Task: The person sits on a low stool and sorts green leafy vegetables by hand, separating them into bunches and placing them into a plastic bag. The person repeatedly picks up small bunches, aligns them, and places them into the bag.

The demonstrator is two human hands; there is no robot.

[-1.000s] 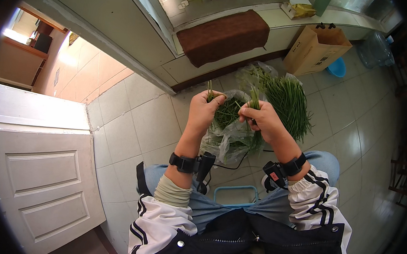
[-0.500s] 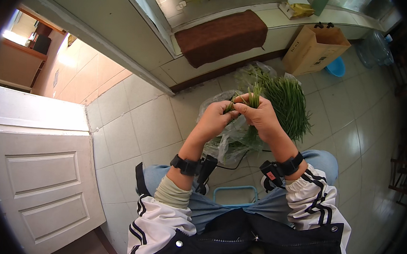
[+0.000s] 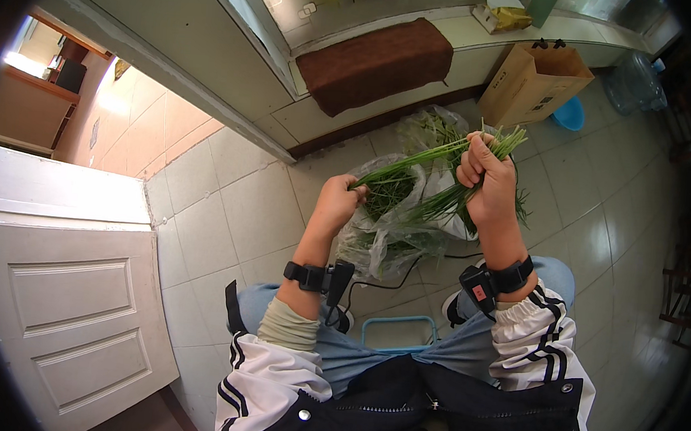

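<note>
A bunch of green chives (image 3: 508,142) is gripped in my right hand (image 3: 493,186), its pale ends sticking up above the fist and long leaves hanging down to the left. My left hand (image 3: 337,203) pinches the far end of a few chive strands (image 3: 417,158), which stretch taut between the two hands. Below them, a clear plastic bag (image 3: 387,250) lies crumpled on the floor with more loose greens (image 3: 387,196) in it. My right hand and forearm largely hide the bigger chive pile beyond.
A light blue metal frame (image 3: 399,318) stands between my knees. Farther off are a brown paper bag (image 3: 529,91), a blue basin (image 3: 569,114) and a large water bottle (image 3: 637,82). A brown cloth (image 3: 376,64) drapes over the ledge. A white panelled door (image 3: 75,301) is at left.
My hands, close together before, have parted. The right moved right and up with the chive bunch; the left moved left and slightly down, drawing strands out between them.
</note>
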